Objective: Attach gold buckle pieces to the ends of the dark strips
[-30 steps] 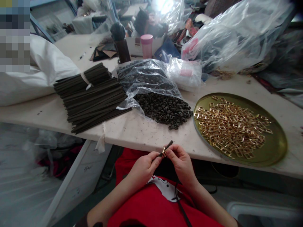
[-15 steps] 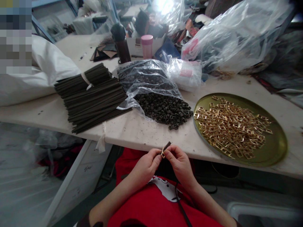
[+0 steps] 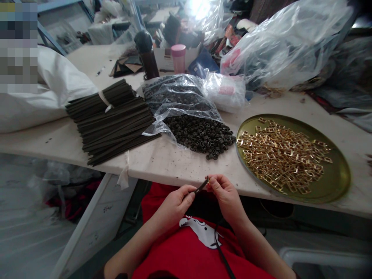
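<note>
Facing tied dark strips (image 3: 116, 123) on the table (image 3: 158, 170). Squeezing left hand (image 3: 179, 202) fingers on one dark strip (image 3: 200, 186), just off the table edge. Pinching a gold buckle (image 3: 208, 183) at its tip with right hand (image 3: 226, 194) fingers, left of a round tray (image 3: 337, 182).

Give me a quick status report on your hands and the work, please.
Left hand pinching strap. Right hand gripping gold buckle by strap's upper end. Buckle mostly hidden by right hand.
</note>
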`<action>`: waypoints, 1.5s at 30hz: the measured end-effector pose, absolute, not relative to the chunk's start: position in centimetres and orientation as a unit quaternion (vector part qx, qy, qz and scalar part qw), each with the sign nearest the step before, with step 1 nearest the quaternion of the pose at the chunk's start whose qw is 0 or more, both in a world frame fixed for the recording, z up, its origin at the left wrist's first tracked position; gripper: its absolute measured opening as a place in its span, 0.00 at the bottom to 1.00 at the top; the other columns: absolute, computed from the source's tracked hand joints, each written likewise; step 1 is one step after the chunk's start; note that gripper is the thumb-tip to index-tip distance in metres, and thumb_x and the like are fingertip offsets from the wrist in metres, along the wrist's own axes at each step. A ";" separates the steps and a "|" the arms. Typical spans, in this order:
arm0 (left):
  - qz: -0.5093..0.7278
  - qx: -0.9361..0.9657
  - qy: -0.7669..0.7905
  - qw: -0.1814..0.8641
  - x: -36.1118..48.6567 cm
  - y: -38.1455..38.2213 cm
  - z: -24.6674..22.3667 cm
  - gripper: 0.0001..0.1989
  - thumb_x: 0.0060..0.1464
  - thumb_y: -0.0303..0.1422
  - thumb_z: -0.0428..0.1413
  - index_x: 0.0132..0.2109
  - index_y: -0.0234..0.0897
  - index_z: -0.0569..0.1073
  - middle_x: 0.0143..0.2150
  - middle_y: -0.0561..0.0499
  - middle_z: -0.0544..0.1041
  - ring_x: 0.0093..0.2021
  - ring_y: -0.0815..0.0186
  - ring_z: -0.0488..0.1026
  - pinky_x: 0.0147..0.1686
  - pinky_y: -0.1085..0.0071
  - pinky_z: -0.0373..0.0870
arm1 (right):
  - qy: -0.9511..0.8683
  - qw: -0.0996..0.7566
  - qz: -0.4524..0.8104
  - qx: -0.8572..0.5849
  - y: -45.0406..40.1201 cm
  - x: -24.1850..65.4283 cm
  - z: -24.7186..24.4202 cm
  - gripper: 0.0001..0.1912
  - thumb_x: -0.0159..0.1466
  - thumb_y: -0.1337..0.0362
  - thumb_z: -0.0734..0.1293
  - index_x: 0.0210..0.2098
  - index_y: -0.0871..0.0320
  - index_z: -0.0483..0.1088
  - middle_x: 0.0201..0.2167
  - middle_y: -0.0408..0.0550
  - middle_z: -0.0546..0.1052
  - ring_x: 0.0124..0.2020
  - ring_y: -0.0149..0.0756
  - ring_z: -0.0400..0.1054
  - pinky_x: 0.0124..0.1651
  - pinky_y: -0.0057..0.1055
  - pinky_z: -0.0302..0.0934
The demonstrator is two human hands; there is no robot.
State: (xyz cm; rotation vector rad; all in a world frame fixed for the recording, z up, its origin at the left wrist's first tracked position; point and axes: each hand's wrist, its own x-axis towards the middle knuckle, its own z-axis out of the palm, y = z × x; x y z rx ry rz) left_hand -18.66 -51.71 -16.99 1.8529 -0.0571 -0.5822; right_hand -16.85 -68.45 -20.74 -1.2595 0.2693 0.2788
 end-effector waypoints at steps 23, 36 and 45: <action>-0.244 0.785 -0.031 0.568 -18.4 -52.2 -16.8 0.13 0.58 0.35 0.45 0.43 0.35 0.71 0.36 0.51 0.74 0.35 0.67 0.68 0.36 0.73 0.63 | 0.158 0.869 0.151 -0.444 -67.3 -17.0 -19.9 0.12 0.52 0.59 0.71 0.30 0.57 0.66 0.22 0.38 0.69 0.21 0.24 0.57 0.25 0.24 0.51; -0.215 0.739 0.061 0.636 -18.5 -53.9 -17.1 0.04 0.52 0.29 0.47 0.36 0.35 0.63 0.28 0.56 0.65 0.28 0.71 0.63 0.29 0.75 0.60 | 0.120 0.814 0.161 -0.545 -66.0 -18.2 -19.9 0.14 0.53 0.57 0.70 0.36 0.55 0.68 0.26 0.40 0.71 0.27 0.30 0.63 0.32 0.27 0.58; -0.223 0.714 0.065 0.660 -18.5 -53.5 -17.3 0.09 0.53 0.37 0.49 0.37 0.34 0.63 0.28 0.56 0.63 0.27 0.72 0.60 0.27 0.75 0.58 | 0.121 0.830 0.171 -0.517 -65.8 -18.4 -19.8 0.14 0.52 0.57 0.70 0.35 0.55 0.68 0.30 0.41 0.73 0.33 0.31 0.66 0.39 0.28 0.59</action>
